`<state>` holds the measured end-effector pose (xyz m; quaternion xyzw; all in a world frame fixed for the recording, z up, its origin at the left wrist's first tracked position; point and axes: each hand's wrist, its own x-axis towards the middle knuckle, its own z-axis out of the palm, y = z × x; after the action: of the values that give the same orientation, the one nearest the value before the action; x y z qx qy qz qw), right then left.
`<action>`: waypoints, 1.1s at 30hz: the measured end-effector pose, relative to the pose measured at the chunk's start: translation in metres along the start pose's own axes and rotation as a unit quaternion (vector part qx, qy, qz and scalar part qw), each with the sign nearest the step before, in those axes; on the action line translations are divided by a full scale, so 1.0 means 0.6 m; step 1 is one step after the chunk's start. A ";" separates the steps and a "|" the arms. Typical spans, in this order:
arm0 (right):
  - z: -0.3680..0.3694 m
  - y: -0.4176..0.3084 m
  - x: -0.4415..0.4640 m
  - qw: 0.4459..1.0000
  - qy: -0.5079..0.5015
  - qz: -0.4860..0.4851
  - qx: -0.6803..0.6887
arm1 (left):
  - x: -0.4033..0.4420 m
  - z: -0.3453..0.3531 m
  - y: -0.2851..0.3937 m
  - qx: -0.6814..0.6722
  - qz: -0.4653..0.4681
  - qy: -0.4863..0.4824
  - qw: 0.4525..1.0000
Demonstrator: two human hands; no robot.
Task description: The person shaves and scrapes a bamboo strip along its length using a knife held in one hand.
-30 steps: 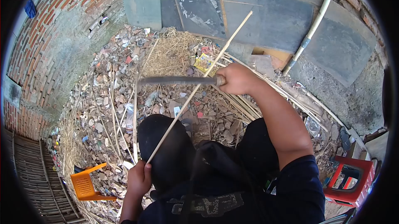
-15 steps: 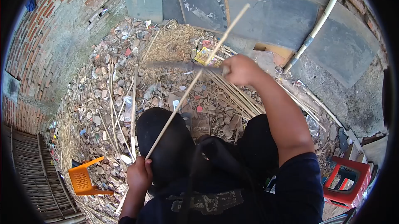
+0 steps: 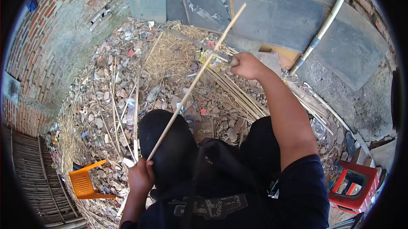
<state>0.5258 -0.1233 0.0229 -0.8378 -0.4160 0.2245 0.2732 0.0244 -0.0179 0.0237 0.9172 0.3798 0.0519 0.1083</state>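
Note:
A long, thin bamboo strip (image 3: 196, 80) slants up and away across my left knee. My left hand (image 3: 141, 176) is closed round its lower end, with the thumb pressed along it. My right hand (image 3: 247, 65) is a fist around the handle of a machete (image 3: 233, 61), beside the upper part of the strip. The blade points left toward the strip; most of it is blurred or too faint to make out, so I cannot tell if it touches.
Split bamboo strips (image 3: 240, 95) lie on the rubble beyond my knees. Dry straw (image 3: 170, 54) is further off. An orange plastic stool (image 3: 85, 184) lies tipped at left, and a red plastic crate-like stool (image 3: 369, 188) is at right. A pipe (image 3: 329, 22) leans by the far wall.
The machete blade, earlier stretched out leftward across the strip, has swung and is now hardly visible. The strip's upper end has shifted slightly left, and my right hand slightly right.

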 end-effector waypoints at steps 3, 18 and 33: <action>-0.010 0.007 -0.003 0.999 0.020 0.010 -0.023 | -0.004 -0.018 0.011 0.022 -0.015 -0.019 0.999; -0.015 0.062 -0.009 0.995 0.063 0.010 -0.082 | 0.002 -0.028 0.009 0.023 -0.012 -0.036 0.999; -0.055 0.040 -0.043 0.997 0.069 0.011 0.037 | 0.004 -0.019 -0.001 -0.067 0.009 -0.033 0.997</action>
<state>0.5452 -0.1652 0.0359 -0.8453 -0.3782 0.1846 0.3291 0.0234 -0.0140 0.0345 0.9126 0.3634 0.0480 0.1812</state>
